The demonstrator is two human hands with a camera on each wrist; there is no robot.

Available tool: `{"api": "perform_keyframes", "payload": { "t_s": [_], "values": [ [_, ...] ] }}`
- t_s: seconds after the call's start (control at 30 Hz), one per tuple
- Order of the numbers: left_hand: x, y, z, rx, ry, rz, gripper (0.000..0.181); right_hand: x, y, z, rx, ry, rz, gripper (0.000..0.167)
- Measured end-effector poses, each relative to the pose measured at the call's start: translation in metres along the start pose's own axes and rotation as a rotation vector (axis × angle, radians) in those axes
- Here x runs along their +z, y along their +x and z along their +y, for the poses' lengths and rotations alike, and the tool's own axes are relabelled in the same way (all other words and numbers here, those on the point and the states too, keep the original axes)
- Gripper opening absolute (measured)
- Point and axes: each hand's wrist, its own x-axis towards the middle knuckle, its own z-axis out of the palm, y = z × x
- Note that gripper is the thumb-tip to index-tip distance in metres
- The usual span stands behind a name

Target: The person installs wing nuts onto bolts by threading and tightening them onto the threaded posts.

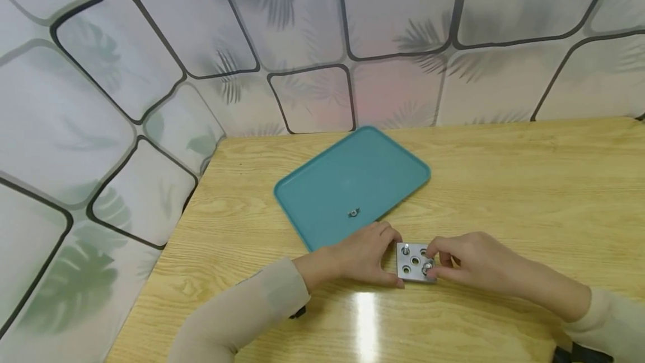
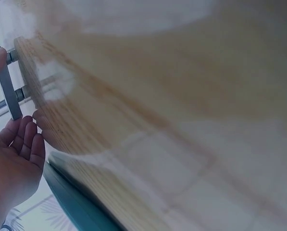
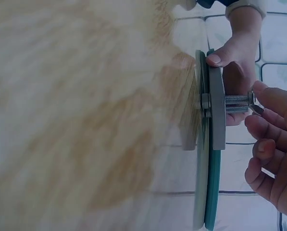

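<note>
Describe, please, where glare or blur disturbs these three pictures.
Head view: a bright white glare streak on the wooden table, lower and further left in the picture than the metal plate; left wrist view: the table blurred, with pale reflections; right wrist view: the table soft and hazy, the metal plate and bolt clearer.

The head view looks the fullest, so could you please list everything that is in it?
tray: one, teal, on the table
loose wing nut: one, silver, on the tray
metal plate: one, silver, between the hands
bolts: two, silver, in opposite corners of the plate
table: one, light wood
patterned backdrop: one, pale with dark lines and leaves, behind and left
sleeves: two, beige, on the arms
left hand: one, holding the plate
right hand: one, fingertips at the near-right bolt
</note>
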Motion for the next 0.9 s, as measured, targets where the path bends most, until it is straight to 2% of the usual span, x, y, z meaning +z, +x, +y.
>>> {"api": "perform_keyframes", "payload": {
  "t_s": [0.27,0.57,0.9],
  "values": [
    [0.0010,-0.0006,0.0003,0.002,-0.005,-0.001,0.070,-0.0002,-0.0057,0.0013,-0.028,0.021,0.019,0.017],
    [0.0027,-0.0007,-0.0005,-0.001,0.005,-0.002,0.071,-0.0004,-0.0079,0.0015,-0.123,0.031,0.075,0.020],
    [0.0012,0.0003,0.0001,-0.011,-0.003,0.000,0.071,-0.0037,-0.0022,-0.0017,0.054,0.040,-0.007,0.021]
  ]
}}
